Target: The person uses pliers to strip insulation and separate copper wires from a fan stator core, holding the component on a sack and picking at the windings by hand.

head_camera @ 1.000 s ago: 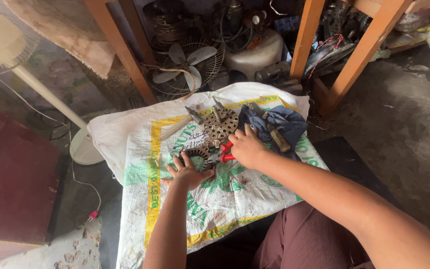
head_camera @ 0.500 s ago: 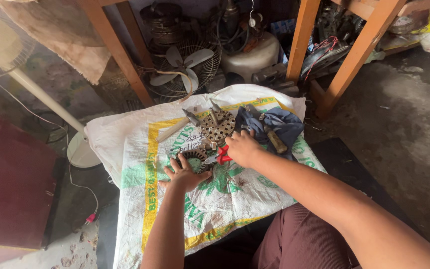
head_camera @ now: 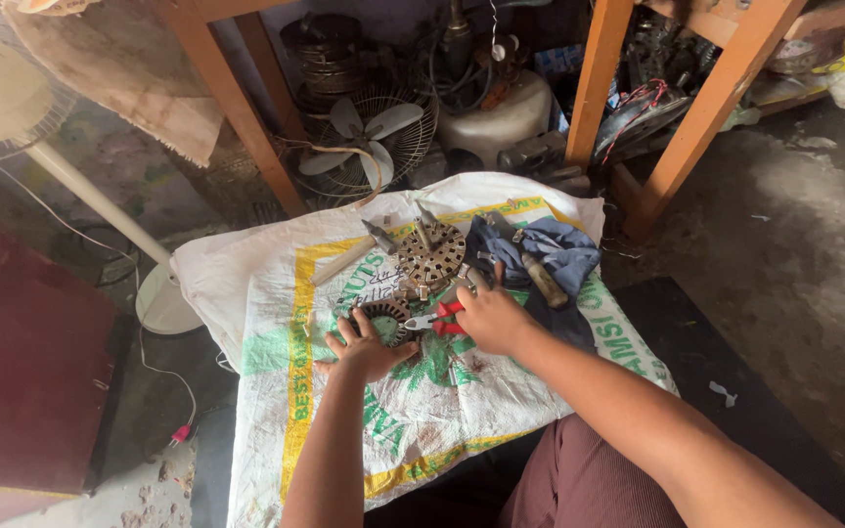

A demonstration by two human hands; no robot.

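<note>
My right hand (head_camera: 490, 317) grips red-handled pliers (head_camera: 439, 317) whose jaws point left toward a small dark toothed metal ring (head_camera: 384, 312). My left hand (head_camera: 365, 350) lies flat, fingers spread, pressing on the near side of that ring on a white printed sack (head_camera: 422, 411). Just beyond sits a larger round slotted motor core (head_camera: 429, 256). A wooden-handled tool (head_camera: 349, 257) lies left of the core.
A blue cloth (head_camera: 550, 256) with a wooden-handled tool (head_camera: 541, 278) lies right of the core. Behind stand orange wooden table legs (head_camera: 598, 83), a caged fan (head_camera: 359, 142) and a white tank (head_camera: 501, 122). A pedestal fan stand (head_camera: 100, 210) is at left, a dark red board (head_camera: 22, 381) beside it.
The view has shifted slightly. My hands stay on the small ring and pliers, with the pliers drawn a little nearer the ring.
</note>
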